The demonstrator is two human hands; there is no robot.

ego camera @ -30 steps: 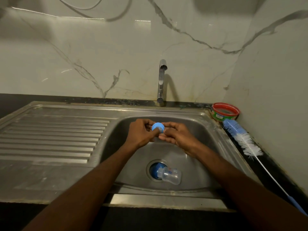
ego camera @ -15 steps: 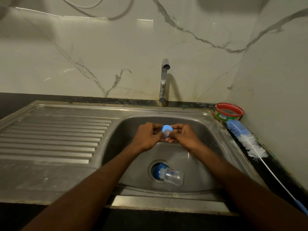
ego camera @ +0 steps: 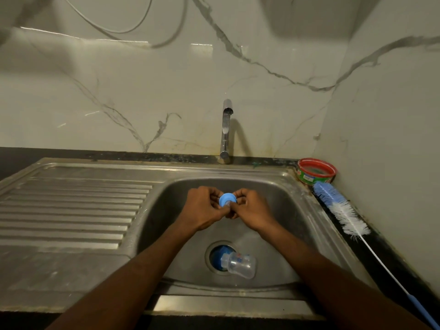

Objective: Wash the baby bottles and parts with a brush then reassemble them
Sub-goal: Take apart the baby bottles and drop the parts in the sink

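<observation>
Blue ring (ego camera: 227,199) — one — pinched by left hand (ego camera: 204,209) and right hand (ego camera: 252,210); one bottle (ego camera: 240,264) below.

No writing can be read anywhere. The round tub (ego camera: 316,173) at the sink's far right corner carries a green wrapper with a white patch and red marks near its left side, but these are too small and blurred to make out. The clear bottle (ego camera: 240,264) lying over the drain shows faint red and blue printed marks, also unreadable.
</observation>
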